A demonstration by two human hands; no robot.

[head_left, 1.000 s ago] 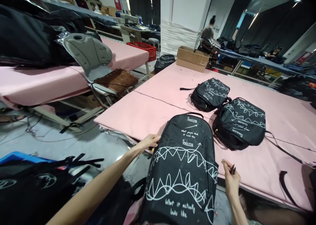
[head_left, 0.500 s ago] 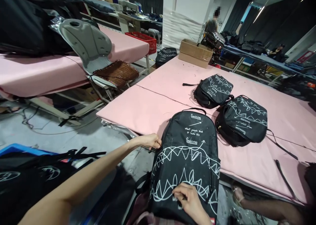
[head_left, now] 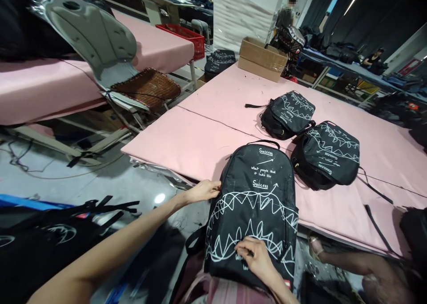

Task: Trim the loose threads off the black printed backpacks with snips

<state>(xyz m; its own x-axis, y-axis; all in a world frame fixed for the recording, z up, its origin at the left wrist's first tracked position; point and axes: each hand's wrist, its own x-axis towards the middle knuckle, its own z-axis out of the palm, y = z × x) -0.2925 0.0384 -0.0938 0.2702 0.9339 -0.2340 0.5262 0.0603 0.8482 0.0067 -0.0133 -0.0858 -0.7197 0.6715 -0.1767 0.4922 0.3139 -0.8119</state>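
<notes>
A black backpack (head_left: pixel 255 208) with white scribbled lines and "Success" lettering leans upright against the pink table's edge, its lower end by my plaid-clothed lap. At its upper left side edge, my left hand (head_left: pixel 207 190) is closed in a pinch on the fabric. My right hand (head_left: pixel 256 254) rests over the lower front panel, fingers curled together. Something small and dark shows between those fingers, too small to name. The hand covers part of the lower lettering.
Two similar backpacks, one farther (head_left: pixel 288 115) and one nearer (head_left: pixel 328 155), lie on the pink table (head_left: pixel 200 139). A cardboard box (head_left: pixel 262 62) stands at its far end. Left are a grey chair (head_left: pixel 96 37) and dark bags (head_left: pixel 50 237). Another person's leg (head_left: pixel 347 264) shows at lower right.
The camera view has shifted slightly, so the tables and chair sit higher in the picture. Both hands keep nearly the same places on the backpack.
</notes>
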